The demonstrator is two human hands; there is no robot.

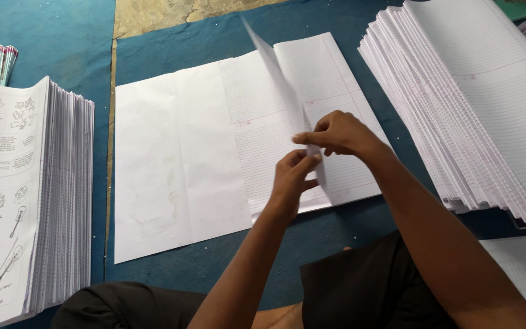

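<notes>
Ruled sheet (278,73) is standing on edge over the ruled paper spread (312,103) lying on the blue mat (360,222). Left hand (293,176) and right hand (339,134) are both pinching its lower edge. Printed stack (62,195) is sitting left, ruled stack (476,103) right.

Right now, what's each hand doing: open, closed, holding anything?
Left hand: closed, pinching the edge of the raised ruled sheet.
Right hand: closed, fingers pinched on the same sheet, just above the left.
</notes>
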